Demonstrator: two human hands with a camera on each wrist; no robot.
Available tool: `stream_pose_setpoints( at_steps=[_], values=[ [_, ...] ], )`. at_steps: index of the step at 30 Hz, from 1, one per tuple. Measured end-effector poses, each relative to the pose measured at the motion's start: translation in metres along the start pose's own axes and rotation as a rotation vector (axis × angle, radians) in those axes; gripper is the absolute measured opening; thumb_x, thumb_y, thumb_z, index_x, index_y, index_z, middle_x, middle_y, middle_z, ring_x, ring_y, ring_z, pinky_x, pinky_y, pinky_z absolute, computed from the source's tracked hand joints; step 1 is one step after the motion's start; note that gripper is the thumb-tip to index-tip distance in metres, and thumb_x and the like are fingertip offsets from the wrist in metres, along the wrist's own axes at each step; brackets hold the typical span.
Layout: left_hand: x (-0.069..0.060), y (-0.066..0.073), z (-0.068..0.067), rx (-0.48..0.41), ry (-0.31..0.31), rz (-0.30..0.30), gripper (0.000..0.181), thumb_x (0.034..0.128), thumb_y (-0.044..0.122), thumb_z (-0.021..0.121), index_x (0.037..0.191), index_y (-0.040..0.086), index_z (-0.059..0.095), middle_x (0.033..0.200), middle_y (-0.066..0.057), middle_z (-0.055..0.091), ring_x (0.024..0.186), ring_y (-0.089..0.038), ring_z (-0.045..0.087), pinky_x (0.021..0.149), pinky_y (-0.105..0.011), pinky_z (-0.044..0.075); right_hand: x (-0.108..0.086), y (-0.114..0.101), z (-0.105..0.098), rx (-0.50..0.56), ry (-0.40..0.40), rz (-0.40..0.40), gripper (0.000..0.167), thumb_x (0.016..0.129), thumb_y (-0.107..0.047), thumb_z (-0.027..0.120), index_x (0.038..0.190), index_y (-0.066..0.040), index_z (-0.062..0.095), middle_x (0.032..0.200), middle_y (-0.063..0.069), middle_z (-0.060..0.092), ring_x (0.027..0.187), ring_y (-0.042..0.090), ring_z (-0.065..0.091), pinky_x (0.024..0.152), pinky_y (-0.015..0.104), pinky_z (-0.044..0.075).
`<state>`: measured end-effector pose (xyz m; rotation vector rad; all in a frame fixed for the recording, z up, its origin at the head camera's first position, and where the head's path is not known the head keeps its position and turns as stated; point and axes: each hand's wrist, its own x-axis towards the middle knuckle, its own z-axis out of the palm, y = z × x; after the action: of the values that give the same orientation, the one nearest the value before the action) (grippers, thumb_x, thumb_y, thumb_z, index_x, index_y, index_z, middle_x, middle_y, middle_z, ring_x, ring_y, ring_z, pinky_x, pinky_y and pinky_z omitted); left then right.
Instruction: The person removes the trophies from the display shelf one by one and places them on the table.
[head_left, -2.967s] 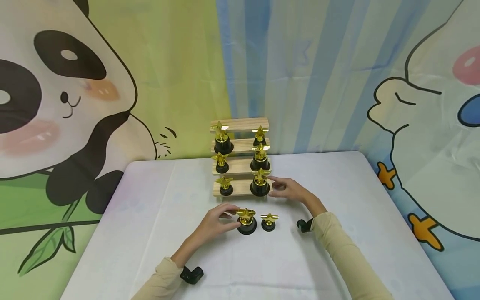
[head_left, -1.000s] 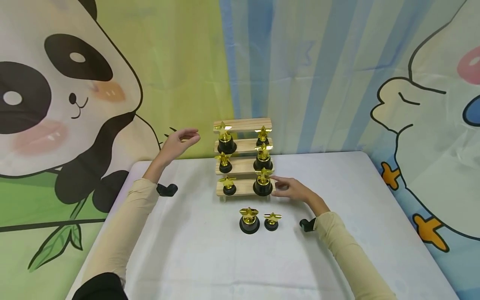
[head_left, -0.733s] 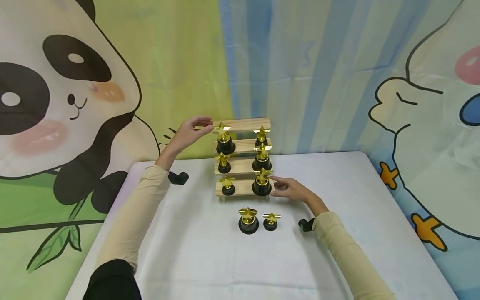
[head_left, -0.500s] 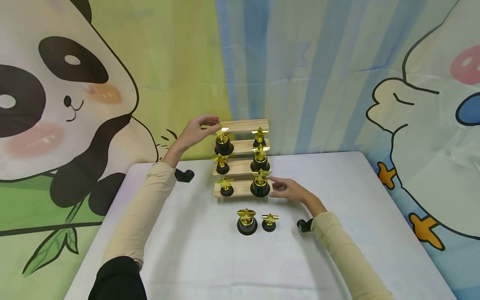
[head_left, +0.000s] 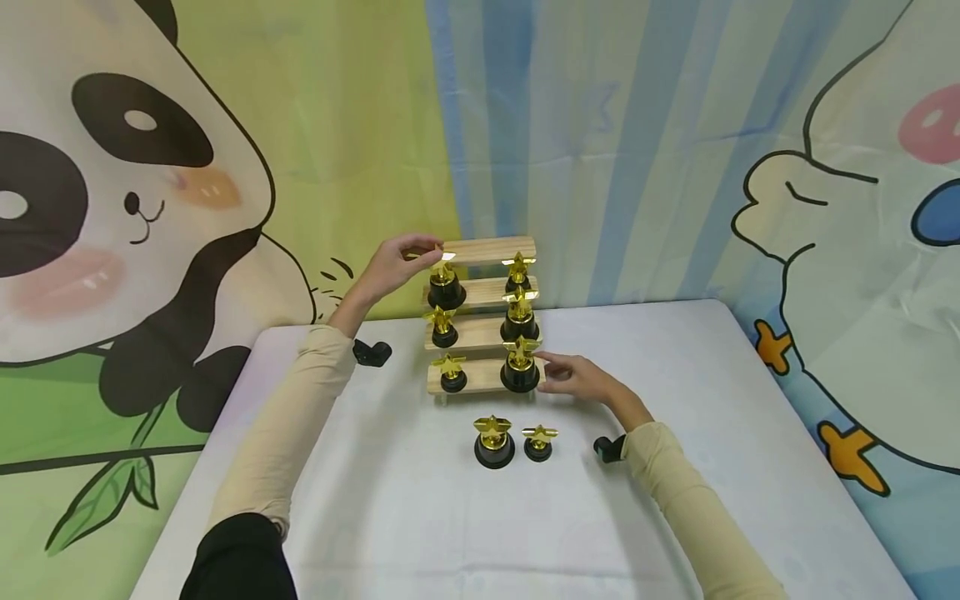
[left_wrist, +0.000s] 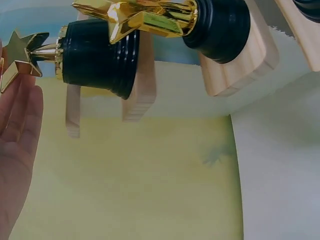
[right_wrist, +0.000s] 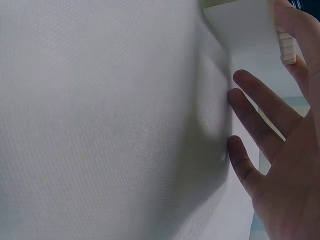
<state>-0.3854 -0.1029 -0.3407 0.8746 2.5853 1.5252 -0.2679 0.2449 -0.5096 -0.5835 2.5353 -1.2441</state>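
Note:
A wooden tiered stand (head_left: 480, 333) holds several gold star trophies on black bases. My left hand (head_left: 390, 268) is at the upper left, its thumb and fingers pinching the gold star of the large trophy (head_left: 447, 290). In the left wrist view this trophy (left_wrist: 100, 55) stands upright on its step, with my left fingers (left_wrist: 22, 110) behind the star. My right hand (head_left: 577, 379) holds the right end of the lowest step between thumb and index finger, beside a large trophy (head_left: 521, 373). The other right fingers (right_wrist: 260, 120) are spread in the right wrist view.
In front of the stand, a large trophy (head_left: 493, 446) and a small trophy (head_left: 538, 446) stand on the white table (head_left: 465, 533). Other trophies share the steps, including a small trophy (head_left: 444, 329) just below the left hand. A printed curtain (head_left: 570, 150) hangs behind the table.
My left hand has left the large front trophy, swung up past the stand's left side and come right to the top-left trophy's star. The right hand stays at the lowest step.

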Motion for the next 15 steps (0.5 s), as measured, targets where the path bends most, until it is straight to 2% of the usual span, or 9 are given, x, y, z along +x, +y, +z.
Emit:
stream_pose_setpoints(
  at_steps=[2, 5, 10, 15],
  values=[
    [0.0032, -0.0103, 0.0017, 0.004, 0.013, 0.002, 0.042, 0.0927, 0.031, 0.066, 0.126, 0.006, 0.062, 0.121, -0.012, 0.066, 0.098, -0.012, 0.063, 0.087, -0.036, 0.055, 0.0001, -0.0007, -0.001, -0.002, -0.002, 0.003, 0.067, 0.088, -0.031, 0.071, 0.146, -0.014, 0.043, 0.126, 0.023, 0.063, 0.116, 0.036, 0.062, 0.101, 0.052, 0.047],
    [0.0032, -0.0126, 0.0043, 0.004, 0.02, -0.012, 0.046, 0.0917, 0.033, 0.067, 0.128, 0.006, 0.061, 0.122, -0.012, 0.065, 0.1, -0.016, 0.063, 0.083, -0.028, 0.055, 0.0004, -0.0003, -0.0016, 0.004, -0.005, 0.008, 0.066, 0.089, -0.031, 0.071, 0.147, -0.014, 0.043, 0.127, 0.024, 0.062, 0.116, 0.036, 0.062, 0.101, 0.052, 0.048],
    [0.0009, -0.0141, 0.0056, 0.002, 0.027, -0.02, 0.045, 0.0918, 0.033, 0.067, 0.128, 0.006, 0.061, 0.123, -0.012, 0.065, 0.103, -0.02, 0.063, 0.081, -0.024, 0.053, -0.0001, 0.0005, -0.0008, 0.011, -0.011, 0.015, 0.067, 0.088, -0.031, 0.071, 0.147, -0.015, 0.043, 0.128, 0.023, 0.062, 0.117, 0.036, 0.061, 0.101, 0.052, 0.047],
    [-0.0025, -0.0137, 0.0018, 0.004, 0.063, -0.016, 0.042, 0.092, 0.031, 0.067, 0.127, 0.009, 0.063, 0.122, -0.012, 0.066, 0.099, -0.013, 0.063, 0.08, -0.021, 0.052, 0.0, -0.0009, -0.0003, 0.003, -0.009, 0.02, 0.067, 0.088, -0.032, 0.071, 0.147, -0.014, 0.043, 0.128, 0.024, 0.062, 0.116, 0.036, 0.061, 0.101, 0.052, 0.047]
  ],
)
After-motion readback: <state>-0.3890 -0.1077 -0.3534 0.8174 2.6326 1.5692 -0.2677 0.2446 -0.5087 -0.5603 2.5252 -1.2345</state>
